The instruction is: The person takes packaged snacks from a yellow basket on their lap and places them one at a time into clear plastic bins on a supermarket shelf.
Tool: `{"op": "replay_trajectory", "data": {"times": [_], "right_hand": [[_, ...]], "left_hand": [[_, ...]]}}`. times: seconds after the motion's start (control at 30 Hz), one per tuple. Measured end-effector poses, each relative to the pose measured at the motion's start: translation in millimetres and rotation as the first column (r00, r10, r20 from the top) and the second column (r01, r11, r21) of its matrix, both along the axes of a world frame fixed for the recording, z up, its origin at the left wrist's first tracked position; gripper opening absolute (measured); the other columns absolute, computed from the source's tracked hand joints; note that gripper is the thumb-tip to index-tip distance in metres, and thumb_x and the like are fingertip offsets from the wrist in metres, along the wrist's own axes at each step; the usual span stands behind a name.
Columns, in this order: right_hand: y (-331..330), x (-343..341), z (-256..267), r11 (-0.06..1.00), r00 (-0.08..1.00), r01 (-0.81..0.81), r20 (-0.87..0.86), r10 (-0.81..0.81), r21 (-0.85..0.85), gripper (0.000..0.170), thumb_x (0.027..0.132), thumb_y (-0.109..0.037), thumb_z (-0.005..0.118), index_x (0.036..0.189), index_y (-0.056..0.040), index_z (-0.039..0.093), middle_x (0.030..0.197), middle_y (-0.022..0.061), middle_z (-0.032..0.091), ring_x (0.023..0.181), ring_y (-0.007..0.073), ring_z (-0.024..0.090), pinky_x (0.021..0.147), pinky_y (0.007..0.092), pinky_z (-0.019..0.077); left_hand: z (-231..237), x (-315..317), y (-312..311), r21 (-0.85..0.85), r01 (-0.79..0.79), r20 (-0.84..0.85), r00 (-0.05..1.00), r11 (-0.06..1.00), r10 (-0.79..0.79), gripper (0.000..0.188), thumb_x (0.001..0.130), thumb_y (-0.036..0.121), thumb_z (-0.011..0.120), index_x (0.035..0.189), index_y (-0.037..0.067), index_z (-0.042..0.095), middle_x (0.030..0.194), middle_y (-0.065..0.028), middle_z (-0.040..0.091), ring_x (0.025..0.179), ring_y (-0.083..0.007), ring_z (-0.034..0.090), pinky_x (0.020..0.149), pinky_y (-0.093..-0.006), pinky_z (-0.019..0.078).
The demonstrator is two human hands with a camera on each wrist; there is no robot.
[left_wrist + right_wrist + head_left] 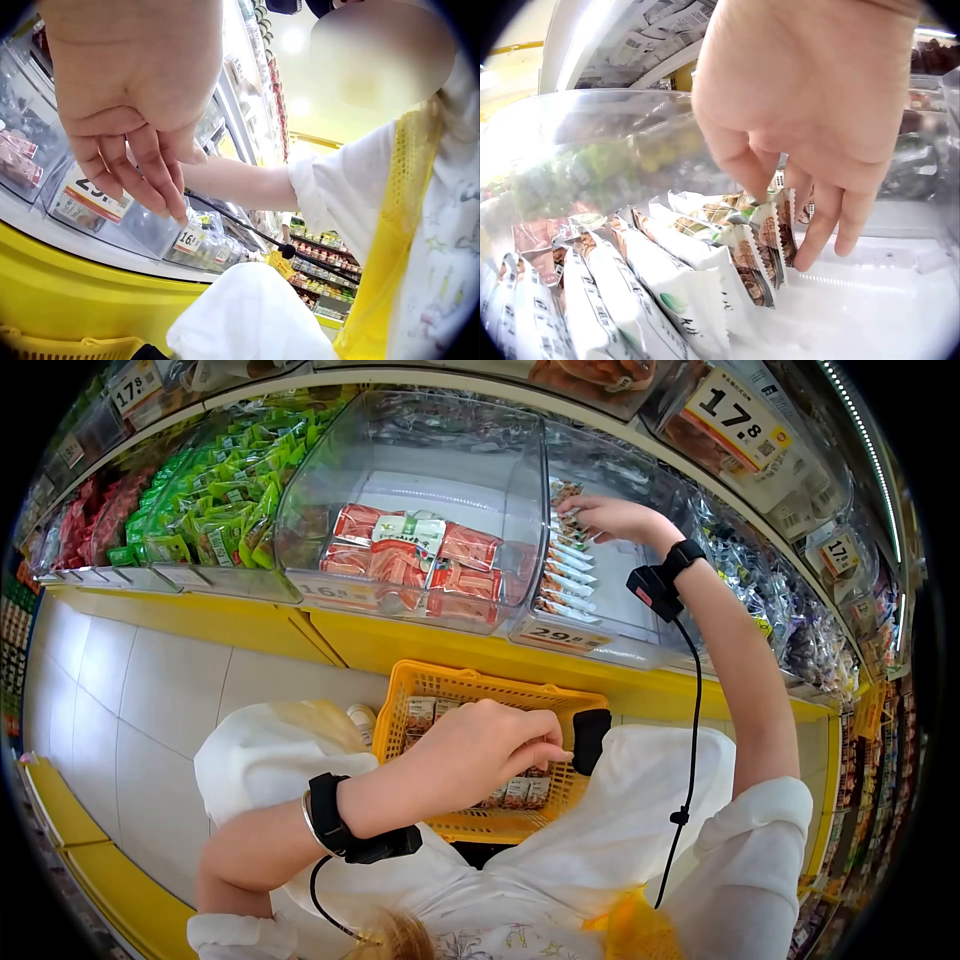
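My right hand [622, 520] reaches into a clear plastic bin on the shelf. In the right wrist view, its thumb and fingers straddle the end snack packets [769, 244], with brown pictures of food on them, and pinch them. Several white-backed packets [682, 300] lean in a row beside them, also visible as a white row [568, 575] in the head view. Over a yellow basket [470, 678] hangs my left hand [480, 750], its fingers loosely bent and nothing held. Small packets [520, 792] lie in the basket, partly hidden by the left forearm.
Left of the packet row, a bin holds red packs [410, 555], with green packs [225, 500] farther left. Clear bin walls [528, 510] divide the shelf. Price tags [560, 637] line its front. A black cable [695, 730] hangs from the right wrist.
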State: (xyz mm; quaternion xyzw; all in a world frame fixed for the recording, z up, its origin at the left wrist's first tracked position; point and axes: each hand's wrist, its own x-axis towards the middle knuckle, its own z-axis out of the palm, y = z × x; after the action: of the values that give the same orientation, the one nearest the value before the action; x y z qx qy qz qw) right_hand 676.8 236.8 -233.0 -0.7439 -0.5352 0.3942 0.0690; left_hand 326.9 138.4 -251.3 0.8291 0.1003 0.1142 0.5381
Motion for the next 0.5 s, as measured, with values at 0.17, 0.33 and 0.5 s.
{"op": "replay_trajectory", "data": {"times": [0.17, 0.33, 0.5], "right_hand": [[12.3, 11.4, -25.4, 0.992, 0.998, -0.064, -0.005, 0.065, 0.112, 0.055, 0.097, -0.048, 0.036, 0.142, -0.0173, 0.045, 0.143, 0.0062, 0.045, 0.124, 0.0197, 0.045, 0.103, 0.0384, 0.0362], [5.8, -11.6, -18.1, 0.997, 0.999, 0.044, -0.007, -0.044, 0.065, 0.058, 0.098, -0.051, 0.034, 0.143, -0.0169, 0.045, 0.143, 0.0049, 0.045, 0.130, 0.0198, 0.042, 0.105, 0.0406, 0.0338], [1.4, -6.6, -18.4, 0.995, 0.995, 0.088, -0.050, -0.086, 0.043, 0.057, 0.099, -0.052, 0.032, 0.143, -0.0184, 0.045, 0.145, 0.0046, 0.043, 0.135, 0.0207, 0.038, 0.108, 0.0416, 0.0315]], "left_hand": [[-5.7, 3.4, -3.0, -0.004, -0.022, 0.039, 0.999, 1.000, 0.022, 0.021, 0.094, 0.028, 0.058, 0.092, 0.008, 0.062, 0.077, -0.0110, 0.069, 0.074, -0.0319, 0.066, 0.065, -0.0404, 0.0494], [-7.1, 6.4, -3.5, 0.086, -0.009, 0.009, 1.000, 0.996, 0.008, 0.016, 0.091, 0.024, 0.062, 0.094, 0.008, 0.062, 0.078, -0.0109, 0.067, 0.071, -0.0312, 0.065, 0.062, -0.0394, 0.0488], [-14.9, 8.7, -3.4, 0.105, -0.018, -0.012, 1.000, 0.994, 0.019, 0.017, 0.091, 0.025, 0.062, 0.094, 0.009, 0.063, 0.075, -0.0103, 0.067, 0.070, -0.0317, 0.064, 0.062, -0.0396, 0.0490]]}}
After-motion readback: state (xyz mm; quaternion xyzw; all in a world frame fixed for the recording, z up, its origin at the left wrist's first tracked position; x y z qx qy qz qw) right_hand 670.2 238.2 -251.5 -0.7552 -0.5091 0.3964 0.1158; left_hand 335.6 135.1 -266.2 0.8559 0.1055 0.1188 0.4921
